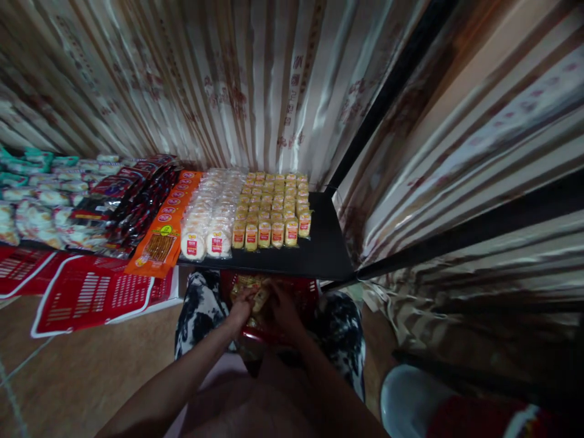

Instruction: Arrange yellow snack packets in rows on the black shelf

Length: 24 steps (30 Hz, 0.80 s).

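Note:
My left hand (243, 304) is low between my knees, its fingers closed on a small yellow-wrapped snack cake (260, 299). My right hand (281, 307) comes in from the other side, its fingers bent against the same packet; the dim light blurs its fingertips. Both hands are over a red basket (260, 335) holding more yellow packets (246, 281), partly hidden under the shelf edge. Above them, on a black shelf (326, 243), stand tight rows of matching yellow snack cakes (271, 210) with red labels.
Left of the yellow rows lie round white wrapped cakes (205, 213), an orange snack packet (159, 237), dark red packets (137, 188) and white-green packets (45, 182). Red baskets (95, 292) sit below at left. A striped curtain (255, 79) hangs behind; a pale basin (406, 395) is at lower right.

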Motion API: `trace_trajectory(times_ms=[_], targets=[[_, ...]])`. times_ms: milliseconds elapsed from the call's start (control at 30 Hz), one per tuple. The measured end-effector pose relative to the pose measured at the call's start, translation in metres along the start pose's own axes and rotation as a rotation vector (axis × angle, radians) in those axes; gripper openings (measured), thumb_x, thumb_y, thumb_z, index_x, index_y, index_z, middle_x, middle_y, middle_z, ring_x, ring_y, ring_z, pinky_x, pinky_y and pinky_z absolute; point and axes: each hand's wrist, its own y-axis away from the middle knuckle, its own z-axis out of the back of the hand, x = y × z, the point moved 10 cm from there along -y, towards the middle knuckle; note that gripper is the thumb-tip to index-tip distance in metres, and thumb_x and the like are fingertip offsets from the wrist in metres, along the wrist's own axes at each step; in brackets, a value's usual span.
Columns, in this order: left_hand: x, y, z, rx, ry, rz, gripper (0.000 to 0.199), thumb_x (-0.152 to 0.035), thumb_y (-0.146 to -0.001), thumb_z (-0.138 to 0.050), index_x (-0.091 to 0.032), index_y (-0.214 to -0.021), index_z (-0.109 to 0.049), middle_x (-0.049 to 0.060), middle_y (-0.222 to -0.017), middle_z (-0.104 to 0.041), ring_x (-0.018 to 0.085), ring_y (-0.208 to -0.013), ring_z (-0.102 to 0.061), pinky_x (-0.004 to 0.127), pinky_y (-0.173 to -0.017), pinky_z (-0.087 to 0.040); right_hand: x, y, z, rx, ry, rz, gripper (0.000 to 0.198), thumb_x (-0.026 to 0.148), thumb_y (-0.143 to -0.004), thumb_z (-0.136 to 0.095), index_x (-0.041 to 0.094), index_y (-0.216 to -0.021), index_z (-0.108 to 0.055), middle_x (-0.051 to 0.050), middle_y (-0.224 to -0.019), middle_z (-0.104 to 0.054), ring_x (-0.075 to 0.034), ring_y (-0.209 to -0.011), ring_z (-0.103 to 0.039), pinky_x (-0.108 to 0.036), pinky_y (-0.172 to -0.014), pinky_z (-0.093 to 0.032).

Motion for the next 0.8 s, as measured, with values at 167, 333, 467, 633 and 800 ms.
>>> trace_trajectory(times_ms=[167, 333, 467, 633, 800], targets=[[-0.010, 0.018, -0.010, 0.097, 0.106, 0.022, 0.039, -0.004, -0.071, -0.046, -0.016, -0.105, -0.063, 0.003, -0.085, -0.070, 0.013, -0.073, -0.064, 0.024, -0.074, -0.049, 0.017, 0.009, 0.012, 0.022, -0.078, 0.140, 0.044, 0.012, -0.075, -0.041, 0.020, -0.115, -0.059, -0.007, -0.123, -0.058, -0.017, -0.117, -0.050, -0.040, -0.105, -0.033], [-0.019, 0.035, -0.007, 0.093, 0.259, 0.025, 0.028, -0.008, -0.071, -0.053, -0.014, -0.098, -0.061, 0.006, -0.091, -0.069, 0.012, -0.072, -0.064, 0.020, -0.065, -0.049, 0.025, 0.018, 0.022, 0.061, -0.098, 0.106, 0.036, 0.020, -0.076, -0.045, 0.019, -0.109, -0.061, -0.007, -0.110, -0.066, -0.019, -0.104, -0.059, -0.040, -0.093, -0.044], [-0.012, 0.045, -0.008, 0.116, 0.390, 0.135, 0.027, -0.005, -0.071, -0.051, -0.013, -0.095, -0.059, 0.006, -0.087, -0.067, 0.010, -0.063, -0.064, 0.014, -0.048, -0.044, 0.032, 0.023, 0.031, 0.096, -0.129, 0.032, 0.034, 0.030, -0.078, -0.047, 0.018, -0.106, -0.062, -0.007, -0.101, -0.068, -0.018, -0.090, -0.063, -0.032, -0.080, -0.051], [-0.002, 0.053, -0.028, 0.192, 0.457, 0.266, 0.029, -0.010, -0.079, -0.043, -0.009, -0.107, -0.052, 0.007, -0.078, -0.067, 0.011, -0.054, -0.063, 0.015, -0.042, -0.043, 0.045, 0.022, 0.042, 0.093, -0.154, 0.032, 0.030, 0.038, -0.078, -0.050, 0.018, -0.094, -0.066, -0.004, -0.085, -0.070, -0.016, -0.075, -0.064, -0.027, -0.070, -0.050], [0.003, 0.058, -0.044, 0.240, 0.503, 0.352, 0.033, -0.022, -0.084, -0.043, -0.008, -0.114, -0.049, 0.009, -0.077, -0.067, 0.013, -0.051, -0.062, 0.014, -0.034, -0.037, 0.053, 0.021, 0.056, 0.038, -0.025, 0.069, 0.029, 0.042, -0.077, -0.050, 0.019, -0.078, -0.068, -0.001, -0.071, -0.068, -0.014, -0.065, -0.060, -0.023, -0.061, -0.046]])
